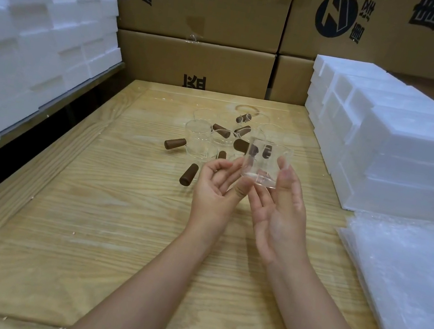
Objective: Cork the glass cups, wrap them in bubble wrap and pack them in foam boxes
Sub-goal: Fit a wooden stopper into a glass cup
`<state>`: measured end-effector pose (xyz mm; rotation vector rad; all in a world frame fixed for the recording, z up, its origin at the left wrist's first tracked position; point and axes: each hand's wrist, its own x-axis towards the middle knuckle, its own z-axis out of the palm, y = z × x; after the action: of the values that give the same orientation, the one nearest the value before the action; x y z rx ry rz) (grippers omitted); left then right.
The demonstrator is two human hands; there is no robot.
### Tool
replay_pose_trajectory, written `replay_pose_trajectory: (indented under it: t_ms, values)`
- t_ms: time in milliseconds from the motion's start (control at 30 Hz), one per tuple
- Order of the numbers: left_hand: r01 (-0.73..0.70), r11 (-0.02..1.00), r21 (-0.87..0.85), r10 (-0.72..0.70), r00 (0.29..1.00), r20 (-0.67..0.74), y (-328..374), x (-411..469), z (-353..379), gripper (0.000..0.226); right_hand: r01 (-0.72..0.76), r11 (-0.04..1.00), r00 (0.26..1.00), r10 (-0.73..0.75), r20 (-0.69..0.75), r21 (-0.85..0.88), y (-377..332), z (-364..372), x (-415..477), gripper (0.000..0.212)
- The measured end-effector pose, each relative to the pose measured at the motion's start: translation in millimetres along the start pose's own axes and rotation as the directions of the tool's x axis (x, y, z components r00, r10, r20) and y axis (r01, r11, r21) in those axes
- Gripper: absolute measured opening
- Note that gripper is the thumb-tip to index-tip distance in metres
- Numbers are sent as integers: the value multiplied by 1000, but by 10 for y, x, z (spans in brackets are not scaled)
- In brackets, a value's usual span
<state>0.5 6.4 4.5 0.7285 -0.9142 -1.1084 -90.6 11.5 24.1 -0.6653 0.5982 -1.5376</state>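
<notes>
The pale wooden table (pixel 84 228) keeps open, grain-lined board near the person; smooth white foam boxes (pixel 398 154) wall its right side, stepped white foam blocks (pixel 31 32) the left, brown printed cardboard cartons (pixel 198 60) the far edge; crinkled clear bubble wrap sheets (pixel 405 282) cover the near right corner. In the far middle, round clear glass cups (pixel 199 135) stand among dark brown cylindrical corks (pixel 174 143) lying flat. The right hand (pixel 279 215) holds one clear glass cup (pixel 266 162) above the table, thumb on its near wall; the left hand (pixel 214 189), palm up, loosely curled, touches its left wall; whether it grips, I cannot tell.
</notes>
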Motion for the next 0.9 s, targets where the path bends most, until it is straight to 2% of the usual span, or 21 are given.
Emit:
replay_pose_trajectory:
  t_ms: [167, 233, 300, 367, 500, 600, 667, 733, 800, 900]
  values:
    - [74, 995, 63, -78, 996, 51, 25, 8, -24, 83, -92, 992, 996, 90, 19, 89, -18, -8, -3, 51]
    - [73, 993, 90, -80, 994, 79, 2, 18, -38, 72, -127, 987, 991, 123, 44, 98, 6, -12, 1, 53]
    - [34, 990, 134, -47, 994, 98, -15, 21, -35, 43, -156, 984, 987, 153, 52, 83, 21, -6, 9, 55]
    - [12, 990, 140, -25, 996, 87, -10, 13, -33, 33, -147, 989, 988, 146, 48, 18, 15, -7, 17, 55]
    - [-1, 992, 124, -9, 997, 75, -25, 17, -45, 37, -89, 989, 996, 88, -10, -115, 22, -17, 24, 47]
    - [2, 996, 88, -4, 1000, 31, -39, 22, -42, 51, -11, 982, 998, 0, -59, -186, 24, -23, 34, 36]
    - [13, 997, 78, -14, 1000, 10, -28, 22, -28, 62, 70, 966, 994, -90, -68, -247, 3, -9, 29, 48]
    - [10, 998, 64, -11, 1000, 4, -19, 22, -20, 61, 123, 925, 988, -148, -42, -360, 3, -1, 21, 65]
    - [2, 999, 54, -2, 1000, 8, -20, 20, -16, 60, 120, 904, 989, -144, -27, -411, 29, 3, 6, 67]
    - [-7, 999, 45, 6, 1000, 7, -22, 16, -15, 58, 120, 928, 989, -142, -37, -353, 39, 18, -1, 62]
